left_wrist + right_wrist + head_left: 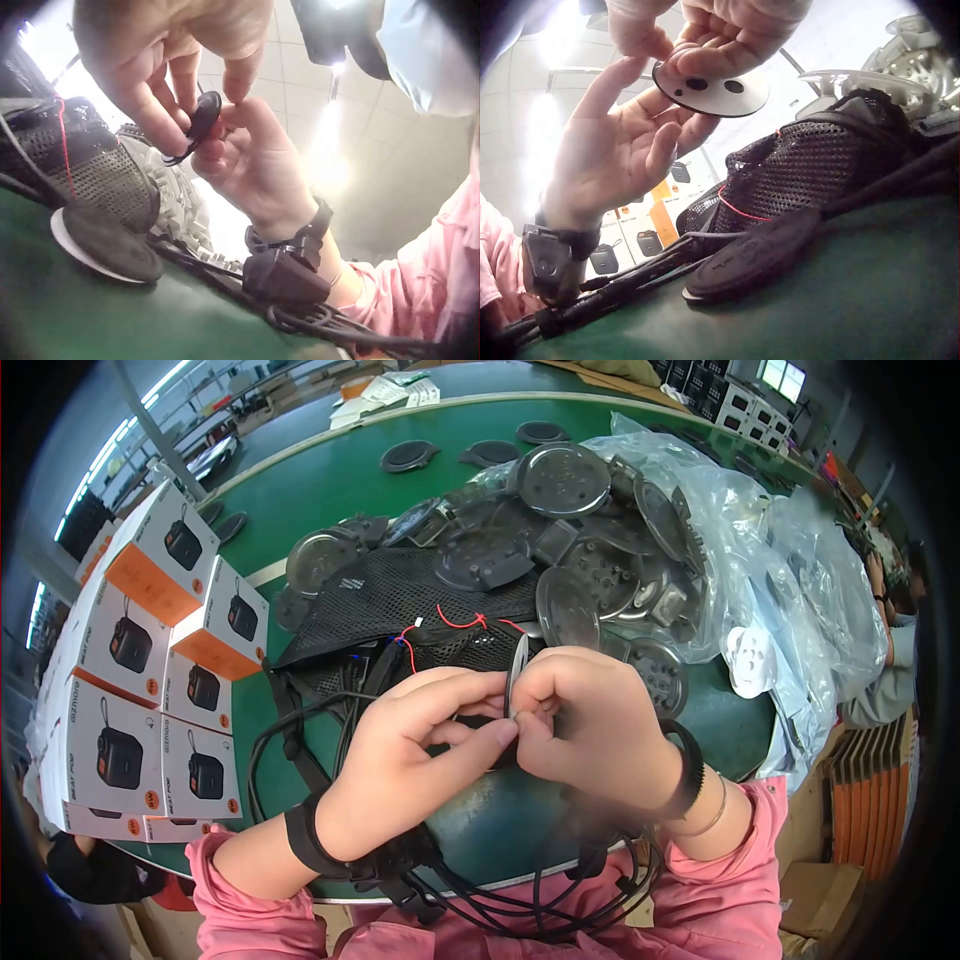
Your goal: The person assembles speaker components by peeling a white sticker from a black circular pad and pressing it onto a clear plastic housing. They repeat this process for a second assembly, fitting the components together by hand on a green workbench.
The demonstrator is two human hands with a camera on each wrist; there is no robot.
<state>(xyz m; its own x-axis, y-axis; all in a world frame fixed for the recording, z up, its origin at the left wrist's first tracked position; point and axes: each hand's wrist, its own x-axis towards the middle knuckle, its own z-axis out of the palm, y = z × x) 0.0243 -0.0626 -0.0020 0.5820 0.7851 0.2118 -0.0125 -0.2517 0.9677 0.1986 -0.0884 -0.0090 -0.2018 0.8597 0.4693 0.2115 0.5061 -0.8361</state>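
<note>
Green tabletop (330,490) lies below our hands, which hold a thin round disc (516,672) on edge between them, just in front of the black mesh piece (400,595). Our left hand (405,760) pinches its rim; our right hand (590,725) curls fingers round the other side.

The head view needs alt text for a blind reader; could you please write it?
A left hand and a right hand pinch a thin dark disc edge-on between them over a green table. Behind lie a black mesh cover with red wires and a heap of dark discs on a clear plastic bag; white-and-orange boxes are stacked at the left.
</note>
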